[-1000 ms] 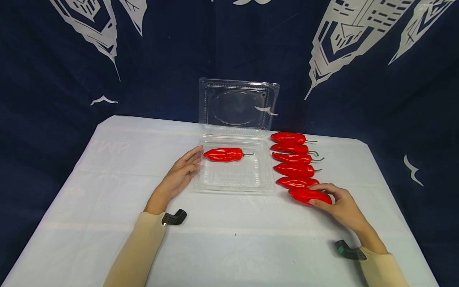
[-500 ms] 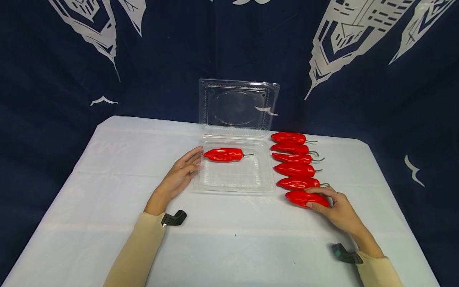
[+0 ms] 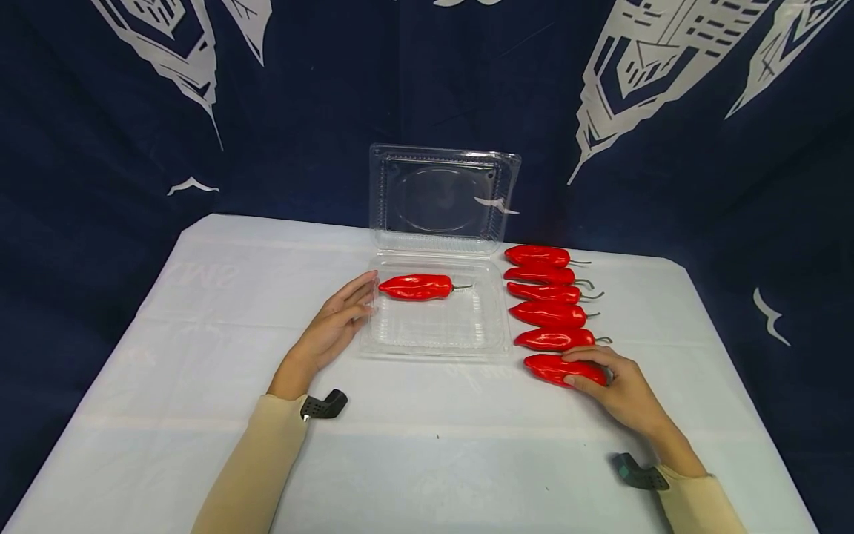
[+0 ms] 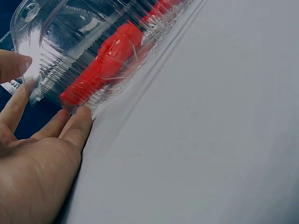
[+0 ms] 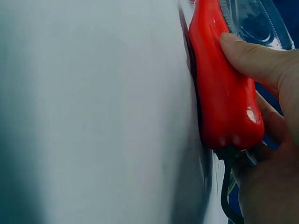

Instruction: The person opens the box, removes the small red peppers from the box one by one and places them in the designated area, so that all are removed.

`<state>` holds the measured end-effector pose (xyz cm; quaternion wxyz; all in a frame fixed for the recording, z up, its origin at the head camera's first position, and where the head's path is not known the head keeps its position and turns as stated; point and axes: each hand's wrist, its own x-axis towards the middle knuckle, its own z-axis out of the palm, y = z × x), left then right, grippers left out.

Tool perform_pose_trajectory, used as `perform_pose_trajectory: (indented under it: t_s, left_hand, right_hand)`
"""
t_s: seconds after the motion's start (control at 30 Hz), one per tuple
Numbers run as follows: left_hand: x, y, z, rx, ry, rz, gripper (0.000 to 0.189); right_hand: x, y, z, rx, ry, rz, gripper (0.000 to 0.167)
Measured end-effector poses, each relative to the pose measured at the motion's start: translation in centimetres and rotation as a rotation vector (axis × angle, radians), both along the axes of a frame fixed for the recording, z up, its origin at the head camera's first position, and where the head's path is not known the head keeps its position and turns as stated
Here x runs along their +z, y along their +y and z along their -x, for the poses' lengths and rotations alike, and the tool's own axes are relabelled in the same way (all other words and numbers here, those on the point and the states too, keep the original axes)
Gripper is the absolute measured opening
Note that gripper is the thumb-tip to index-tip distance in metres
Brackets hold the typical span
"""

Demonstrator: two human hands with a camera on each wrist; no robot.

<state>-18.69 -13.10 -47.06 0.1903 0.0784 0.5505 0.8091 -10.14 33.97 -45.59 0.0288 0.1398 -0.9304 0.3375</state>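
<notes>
My right hand (image 3: 620,382) grips a red chili pepper (image 3: 550,368) at the front of the row, thumb on its near side and fingers on the far side. In the right wrist view, the pepper's green stem (image 5: 225,186) curves down under the palm. The left hand (image 3: 333,322) touches the left side of a clear plastic clamshell container (image 3: 434,352) with extended fingers. Inside that container, toward its back, lies one red pepper (image 3: 416,288), its stem to the right. The container's hinged lid (image 3: 443,200) stands upright behind it.
Several more red peppers (image 3: 547,314) lie in a column right of the container, stems pointing right. A white cloth covers the table (image 3: 414,460). A dark blue patterned curtain (image 3: 300,148) hangs behind the table.
My right hand has shifted a little to the left with its pepper, uncovering the stem of the pepper behind. The left hand and container have stayed put.
</notes>
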Motion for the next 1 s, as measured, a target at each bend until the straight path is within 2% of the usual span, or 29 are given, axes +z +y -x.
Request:
perform_pose_trajectory:
  t_s: [0.3,0.63,1.0]
  left_hand:
    - [0.12,0.08,0.04,-0.007,0.008,0.003,0.066]
    - [0.23,0.1,0.1,-0.012,0.016,0.003,0.066]
    - [0.1,-0.02,0.02,-0.012,0.018,0.001,0.066]
  right_hand:
    - [-0.27,0.01,0.22,0.044,0.109,0.033,0.035]
    - [0.28,0.64,0.37,0.033,0.139,-0.018,0.039]
    - [0.43,0.39,0.52,0.037,0.155,-0.023,0.034]
